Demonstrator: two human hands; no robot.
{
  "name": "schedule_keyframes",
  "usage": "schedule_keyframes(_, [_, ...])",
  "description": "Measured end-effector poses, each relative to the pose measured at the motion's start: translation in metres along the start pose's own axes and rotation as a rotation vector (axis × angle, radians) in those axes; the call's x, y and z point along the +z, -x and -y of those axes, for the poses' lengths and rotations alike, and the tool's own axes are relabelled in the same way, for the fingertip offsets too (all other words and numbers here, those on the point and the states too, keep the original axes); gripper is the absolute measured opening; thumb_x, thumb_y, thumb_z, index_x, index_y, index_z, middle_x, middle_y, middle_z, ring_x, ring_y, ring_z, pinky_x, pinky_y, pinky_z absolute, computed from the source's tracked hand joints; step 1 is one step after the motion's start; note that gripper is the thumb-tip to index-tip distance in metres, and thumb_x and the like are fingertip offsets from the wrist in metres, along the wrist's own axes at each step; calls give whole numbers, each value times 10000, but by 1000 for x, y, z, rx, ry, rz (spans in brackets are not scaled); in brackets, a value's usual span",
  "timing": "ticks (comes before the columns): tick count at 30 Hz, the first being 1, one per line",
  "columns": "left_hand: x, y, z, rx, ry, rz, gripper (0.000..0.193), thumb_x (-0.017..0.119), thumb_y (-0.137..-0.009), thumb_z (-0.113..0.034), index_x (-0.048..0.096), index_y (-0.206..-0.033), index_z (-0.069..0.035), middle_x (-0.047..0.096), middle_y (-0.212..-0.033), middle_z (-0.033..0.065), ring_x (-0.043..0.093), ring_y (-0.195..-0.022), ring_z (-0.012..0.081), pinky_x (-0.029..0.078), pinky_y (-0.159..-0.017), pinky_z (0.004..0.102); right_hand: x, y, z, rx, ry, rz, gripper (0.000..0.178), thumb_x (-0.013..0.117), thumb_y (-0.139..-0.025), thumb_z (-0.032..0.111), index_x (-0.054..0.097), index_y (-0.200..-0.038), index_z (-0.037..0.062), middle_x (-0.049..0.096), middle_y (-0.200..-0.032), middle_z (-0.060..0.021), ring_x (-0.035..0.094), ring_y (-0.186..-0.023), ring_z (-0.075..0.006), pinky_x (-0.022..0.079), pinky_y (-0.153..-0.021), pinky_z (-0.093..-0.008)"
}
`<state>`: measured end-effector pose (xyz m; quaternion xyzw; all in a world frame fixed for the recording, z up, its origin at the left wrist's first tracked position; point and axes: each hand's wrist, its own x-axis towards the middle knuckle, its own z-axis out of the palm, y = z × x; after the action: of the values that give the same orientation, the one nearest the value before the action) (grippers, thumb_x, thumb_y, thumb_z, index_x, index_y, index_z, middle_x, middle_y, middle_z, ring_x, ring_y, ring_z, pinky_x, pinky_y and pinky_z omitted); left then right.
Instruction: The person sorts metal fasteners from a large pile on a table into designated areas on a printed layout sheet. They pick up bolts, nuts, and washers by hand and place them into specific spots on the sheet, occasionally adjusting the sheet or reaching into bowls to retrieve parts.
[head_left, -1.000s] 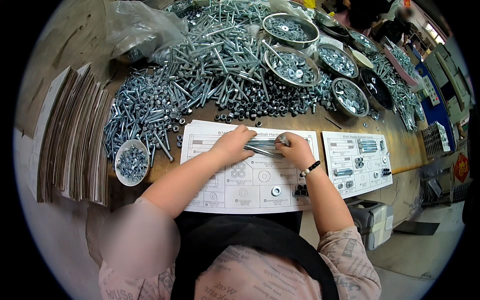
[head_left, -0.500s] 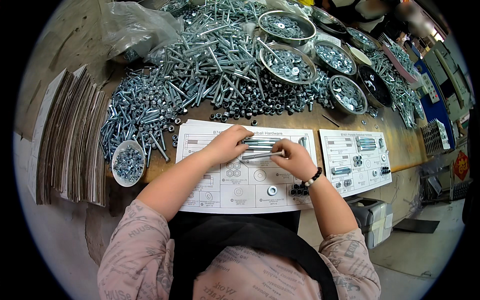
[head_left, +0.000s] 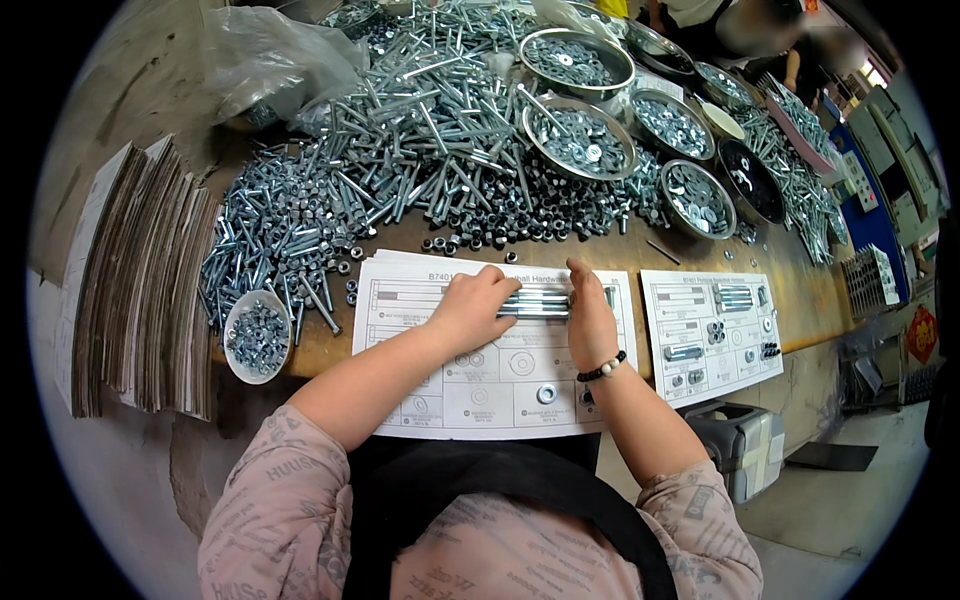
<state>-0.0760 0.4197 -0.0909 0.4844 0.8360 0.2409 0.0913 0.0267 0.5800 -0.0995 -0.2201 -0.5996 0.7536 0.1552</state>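
Several long silver bolts (head_left: 541,303) lie side by side in a row on a printed hardware sheet (head_left: 400,345), which tops a small stack in front of me. My left hand (head_left: 470,312) closes its thumb and fingers around the left ends of the row. Flat and on edge, my right hand (head_left: 593,325) rests against the right ends, its fingers stretched out. Below the bolts, a washer or ring-shaped part (head_left: 547,394) sits in a box of the sheet. Some dark nuts (head_left: 587,398) are mostly hidden by my right wrist.
A second sheet (head_left: 700,335) carrying hardware lies to the right. Behind is a large heap of bolts (head_left: 430,130), with metal bowls of washers (head_left: 580,140). A white bowl of nuts (head_left: 258,337) and stacked cards (head_left: 145,280) stand left. Other people are at the far right.
The single bolt in my right hand has joined the row on the sheet. My right hand has opened flat against the row's right ends; my left hand has shifted slightly right and down.
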Motion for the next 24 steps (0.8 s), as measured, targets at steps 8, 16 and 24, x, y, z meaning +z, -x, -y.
schedule_keyframes(8, [-9, -21, 26, 5, 14, -197, 351, 664, -711, -244, 582, -1021, -103, 546, -981, 71, 533, -900, 270, 390, -812, 397, -9, 11, 32, -105, 158, -32, 369, 402, -931, 202, 429, -1241, 4, 442, -1266, -98, 392, -1184, -194, 285, -999, -301])
schedule_keyframes(16, [-78, -120, 93, -4, -666, -483, 134, 600, -724, -160, 596, -852, -121, 547, -869, 38, 530, -889, 205, 369, -774, 361, -14, 27, 43, -245, 145, -7, 322, 452, -906, 133, 457, -1193, -12, 465, -1232, -103, 465, -1124, -199, 389, -916, -321])
schedule_keyframes(24, [-86, -116, 89, 97, -569, -473, 99, 591, -729, -138, 575, -821, -105, 561, -738, 54, 567, -740, 209, 410, -685, 341, -18, 31, 49, -276, 154, 16, 270, 474, -878, 60, 494, -1140, -2, 501, -1158, -82, 496, -1049, -160, 397, -902, -291])
